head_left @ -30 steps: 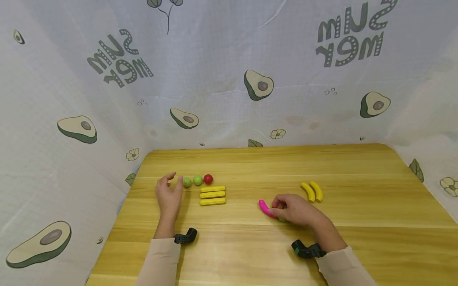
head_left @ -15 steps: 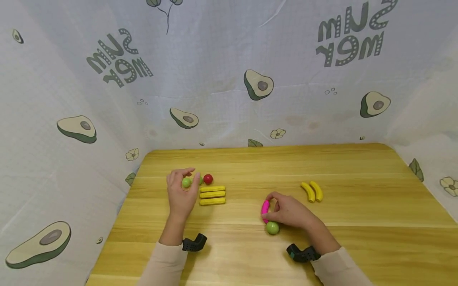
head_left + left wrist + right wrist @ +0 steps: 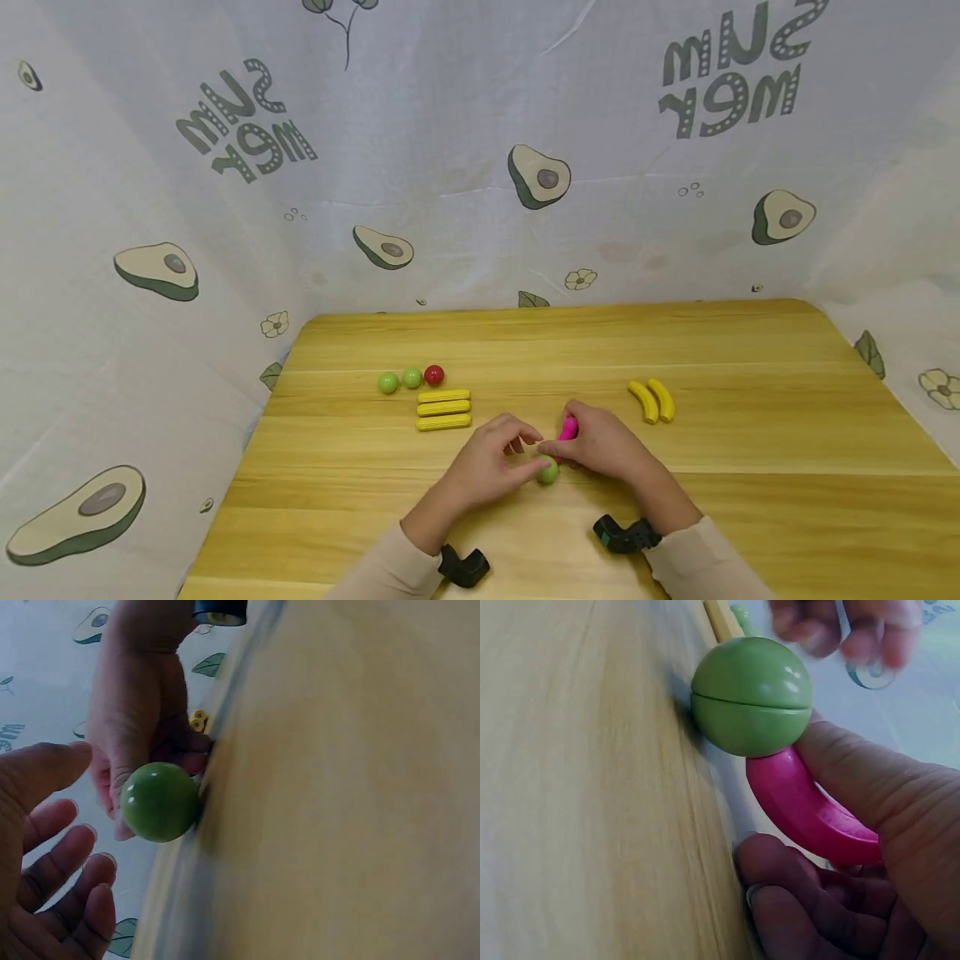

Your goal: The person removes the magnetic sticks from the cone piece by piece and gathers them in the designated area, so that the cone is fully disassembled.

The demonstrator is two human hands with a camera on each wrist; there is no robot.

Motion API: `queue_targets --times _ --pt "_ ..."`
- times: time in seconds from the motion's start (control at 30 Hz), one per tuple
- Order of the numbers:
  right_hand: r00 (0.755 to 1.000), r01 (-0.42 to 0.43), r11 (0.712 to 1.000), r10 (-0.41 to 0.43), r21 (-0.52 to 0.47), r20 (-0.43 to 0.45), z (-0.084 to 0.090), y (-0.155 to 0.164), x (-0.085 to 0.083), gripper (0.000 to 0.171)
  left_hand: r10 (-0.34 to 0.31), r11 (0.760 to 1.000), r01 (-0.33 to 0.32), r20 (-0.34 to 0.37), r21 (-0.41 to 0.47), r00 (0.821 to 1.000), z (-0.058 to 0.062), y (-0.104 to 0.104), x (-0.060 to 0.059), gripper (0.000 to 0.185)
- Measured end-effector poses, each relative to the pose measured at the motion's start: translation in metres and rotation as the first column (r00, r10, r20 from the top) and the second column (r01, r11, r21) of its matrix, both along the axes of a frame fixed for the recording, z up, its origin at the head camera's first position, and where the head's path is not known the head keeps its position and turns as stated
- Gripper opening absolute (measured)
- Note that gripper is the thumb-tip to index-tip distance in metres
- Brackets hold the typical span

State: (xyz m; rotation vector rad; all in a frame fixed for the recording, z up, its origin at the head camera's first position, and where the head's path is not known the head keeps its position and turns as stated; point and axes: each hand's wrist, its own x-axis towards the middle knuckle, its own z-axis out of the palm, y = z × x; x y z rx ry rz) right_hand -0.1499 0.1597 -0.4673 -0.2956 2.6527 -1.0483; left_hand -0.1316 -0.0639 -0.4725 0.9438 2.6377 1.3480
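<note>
My right hand (image 3: 603,446) holds a curved pink toy banana (image 3: 568,429) between thumb and fingers, low over the table. Against one end of the banana sits a green ball (image 3: 750,720) with a seam round its middle, as the right wrist view shows. My left hand (image 3: 487,467) is beside that ball, reaching in from the left. In the left wrist view its loosely bent fingers (image 3: 71,862) and thumb stand a little apart from the green ball (image 3: 160,802), holding nothing.
Two green balls (image 3: 387,382) and a red ball (image 3: 434,375) form a row at the left of the wooden table (image 3: 720,533). Three yellow ridged toy corn cobs (image 3: 443,409) lie just in front. Two yellow toy bananas (image 3: 652,402) lie at the right.
My left hand has moved from the balls at the left over to the green ball in the middle. My right hand has gripped and turned the pink banana; that green ball has shifted left.
</note>
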Motion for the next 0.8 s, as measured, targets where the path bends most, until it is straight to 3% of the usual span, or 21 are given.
queue_targets --times 0.1,0.2,0.33,0.57,0.8 --pt "0.999 0.016 0.999 -0.015 0.029 -0.034 0.0 -0.001 0.0 0.045 0.009 0.999 -0.005 0.09 -0.051 0.996 -0.008 0.006 0.004 0.035" --pt "0.999 0.033 0.999 -0.032 0.024 -0.038 0.0 -0.002 0.0 0.044 0.037 0.997 -0.028 0.127 -0.072 0.991 -0.013 0.009 0.005 0.037" --pt "0.998 0.057 0.998 -0.057 0.005 -0.033 -0.001 -0.002 0.0 0.036 0.046 0.997 -0.037 0.127 -0.075 0.991 -0.016 0.01 0.005 0.032" --pt "0.998 0.025 0.989 -0.015 -0.148 0.068 0.0 0.006 -0.004 0.021 0.051 0.998 -0.047 0.103 -0.039 0.993 -0.021 0.009 0.003 0.024" --pt "0.999 0.015 0.986 -0.009 -0.168 0.038 0.001 0.008 -0.006 0.012 0.057 0.998 -0.054 0.112 -0.034 0.992 -0.023 0.008 0.003 0.03"
